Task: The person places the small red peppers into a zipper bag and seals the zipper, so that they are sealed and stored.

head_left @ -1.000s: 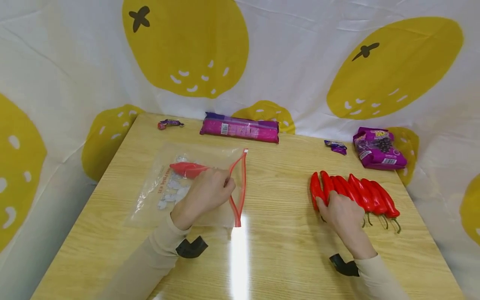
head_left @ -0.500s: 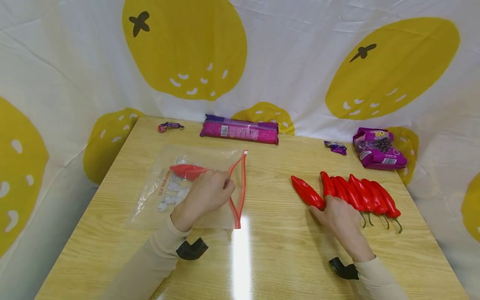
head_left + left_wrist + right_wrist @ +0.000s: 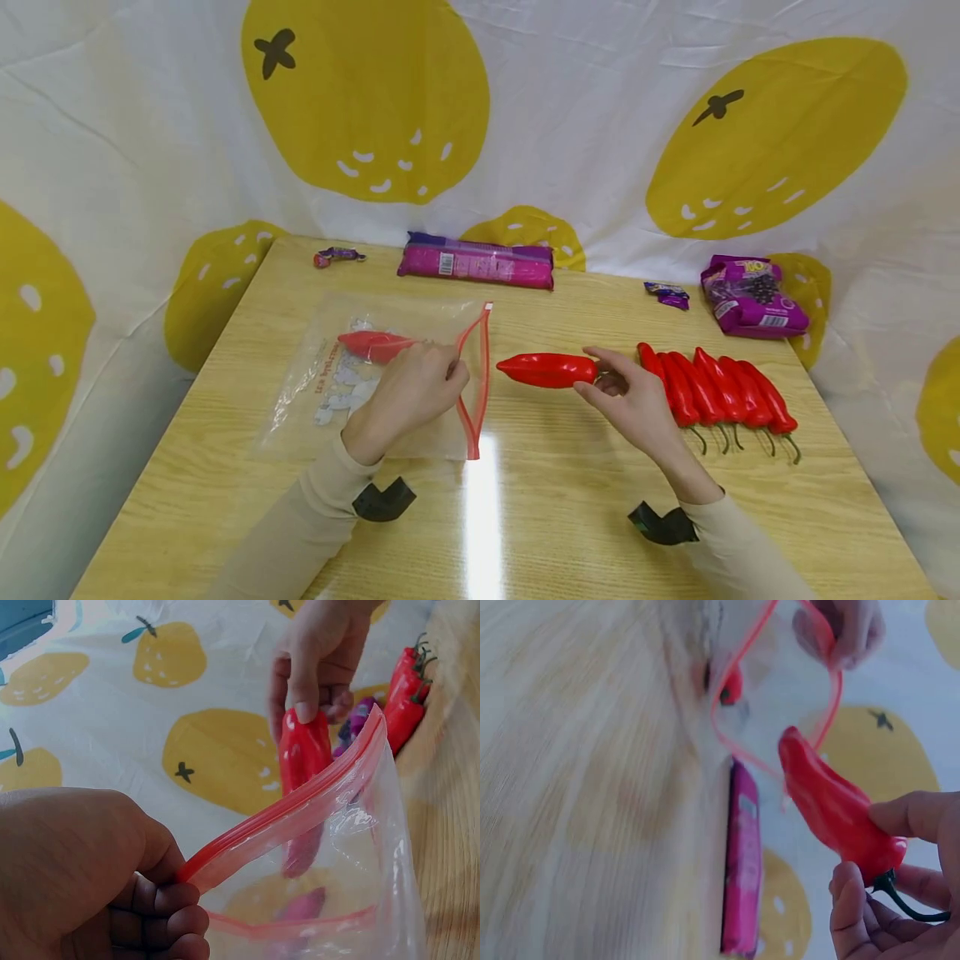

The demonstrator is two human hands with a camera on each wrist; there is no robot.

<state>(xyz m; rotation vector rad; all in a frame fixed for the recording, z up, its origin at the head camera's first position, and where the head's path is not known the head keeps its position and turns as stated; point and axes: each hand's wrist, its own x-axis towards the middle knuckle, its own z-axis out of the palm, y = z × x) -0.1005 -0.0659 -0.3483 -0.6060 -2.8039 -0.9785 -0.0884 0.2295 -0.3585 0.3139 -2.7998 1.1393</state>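
My left hand [image 3: 420, 383] pinches the upper edge of a clear zip bag [image 3: 352, 847], whose red-edged mouth gapes to the right. Inside the bag lies one red chili pepper [image 3: 367, 343]. My right hand [image 3: 630, 400] grips another red chili pepper [image 3: 840, 817] by its stem end, between thumb and fingers. That pepper points left, its tip just outside the bag's mouth. Beyond my right hand, a row of several red chili peppers [image 3: 720, 392] lies side by side on the table, green stems toward me.
At the table's back edge lie a long purple packet [image 3: 476, 261], a small wrapped candy [image 3: 341, 255], a second small purple wrapper [image 3: 669, 295] and a fuller purple bag [image 3: 753, 296]. A fruit-print cloth [image 3: 562, 108] hangs behind the wooden table [image 3: 555, 517].
My right hand has taken the leftmost pepper from the row, turned it sideways and moved it left to the bag's mouth. My left hand has stayed in place on the bag.
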